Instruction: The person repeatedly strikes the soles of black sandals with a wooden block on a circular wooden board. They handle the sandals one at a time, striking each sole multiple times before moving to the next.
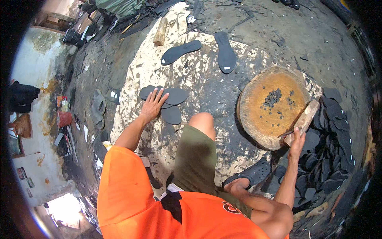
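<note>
My left hand (152, 106) lies over a few dark shoe soles (176, 96) on the ground sheet, its fingers spread across their left part. One more sole (171, 116) pokes out below them, toward my knee. On the right, my right hand (297, 142) is wrapped round a rough wooden block (306, 118), which leans at a slant over the rim of a round wooden chopping block (254, 121). Small black square pieces (272, 98) are scattered on top of that round block.
Two dark soles with white labels, one (181, 52) slanted and one (226, 53) pointing toward me, lie farther off. A short wood piece (160, 32) rests beyond them. Many dark soles (328, 153) are heaped at the right, past my right hand. Grey sandals (98, 106) lie at the left.
</note>
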`<state>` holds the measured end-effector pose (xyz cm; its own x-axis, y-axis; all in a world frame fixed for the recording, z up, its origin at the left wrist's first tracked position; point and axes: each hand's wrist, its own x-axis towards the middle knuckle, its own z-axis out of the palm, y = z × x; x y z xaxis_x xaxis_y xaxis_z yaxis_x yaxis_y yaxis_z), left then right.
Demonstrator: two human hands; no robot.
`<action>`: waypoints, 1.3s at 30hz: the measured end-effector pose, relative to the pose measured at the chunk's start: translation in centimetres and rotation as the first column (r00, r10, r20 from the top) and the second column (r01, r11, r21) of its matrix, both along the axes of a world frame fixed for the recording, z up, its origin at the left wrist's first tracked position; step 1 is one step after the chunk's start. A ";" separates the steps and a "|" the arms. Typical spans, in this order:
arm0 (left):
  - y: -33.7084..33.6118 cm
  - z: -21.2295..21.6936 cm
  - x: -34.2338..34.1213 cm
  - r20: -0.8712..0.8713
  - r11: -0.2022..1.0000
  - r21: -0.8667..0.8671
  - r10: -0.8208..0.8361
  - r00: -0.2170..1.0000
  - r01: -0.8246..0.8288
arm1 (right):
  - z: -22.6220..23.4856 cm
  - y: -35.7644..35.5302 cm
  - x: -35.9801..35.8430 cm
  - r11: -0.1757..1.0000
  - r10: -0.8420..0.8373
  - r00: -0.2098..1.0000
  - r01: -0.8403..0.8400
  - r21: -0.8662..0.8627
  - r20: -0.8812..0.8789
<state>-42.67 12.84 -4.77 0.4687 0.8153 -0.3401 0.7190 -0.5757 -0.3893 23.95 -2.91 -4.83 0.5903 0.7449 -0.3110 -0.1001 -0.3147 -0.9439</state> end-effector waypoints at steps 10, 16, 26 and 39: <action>6.6 7.2 10.0 0.890 0.868 -0.357 0.428 0.156 -0.347 | -0.8 -0.8 0.5 1.000 -0.022 1.000 0.022 0.004 0.017; 1.2 -0.8 15.3 0.915 0.739 -0.396 0.271 -0.298 -0.546 | -0.8 -0.6 0.0 0.999 -0.036 0.999 0.036 0.017 0.009; 4.9 6.5 18.0 0.624 0.767 -0.338 0.616 0.480 -0.545 | -0.4 -0.6 -0.9 0.996 -0.090 0.991 0.089 0.010 0.095; 11.4 10.3 41.2 0.772 0.780 -0.556 0.356 0.527 0.288 | 1.2 0.1 -2.0 0.995 -0.099 0.987 0.098 0.011 0.128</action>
<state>-1.52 24.23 5.51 0.7534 0.6276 -0.1961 0.5246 -0.3939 0.7547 21.93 -2.77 -3.62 0.6955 0.6825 -0.2244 -0.0083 -0.3046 -0.9524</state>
